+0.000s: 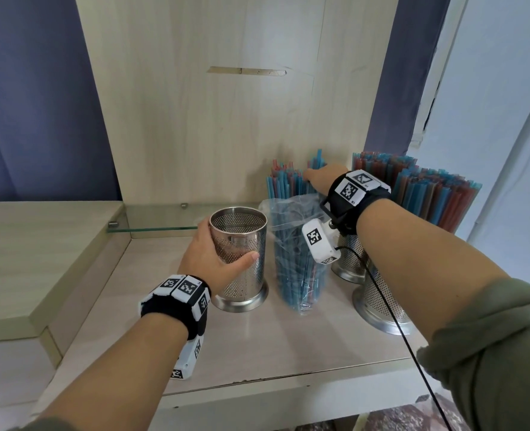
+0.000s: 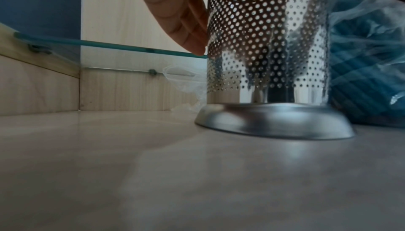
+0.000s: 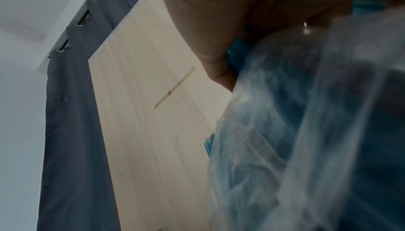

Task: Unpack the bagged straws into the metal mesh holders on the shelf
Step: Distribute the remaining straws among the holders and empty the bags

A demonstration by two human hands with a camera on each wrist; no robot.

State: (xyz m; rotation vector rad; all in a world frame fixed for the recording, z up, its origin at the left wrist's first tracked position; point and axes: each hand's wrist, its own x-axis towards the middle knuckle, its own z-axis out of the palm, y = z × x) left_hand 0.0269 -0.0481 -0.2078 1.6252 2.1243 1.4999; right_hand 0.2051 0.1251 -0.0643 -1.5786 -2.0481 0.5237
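An empty metal mesh holder point(image 1: 241, 244) point(image 2: 267, 44) stands on the wooden shelf point(image 1: 257, 353). My left hand point(image 1: 217, 256) grips its side, thumb in front and fingers point(image 2: 188, 27) behind. To its right stands a clear plastic bag point(image 1: 297, 259) point(image 2: 368, 61) point(image 3: 306, 131), open at the top. Blue and red straws point(image 1: 283, 183) stick out of it. My right hand point(image 1: 319, 178) point(image 3: 219, 27) reaches over the bag's mouth and is curled round a bunch of these straws near their tops. Its fingertips are hidden among them.
Two more mesh holders point(image 1: 350, 262) point(image 1: 381, 303) packed with straws point(image 1: 434, 194) stand at the right. A glass shelf point(image 1: 158, 227) juts out behind the empty holder. A stepped wooden ledge point(image 1: 39, 259) rises at the left. A black cable point(image 1: 397, 325) hangs from my right wrist.
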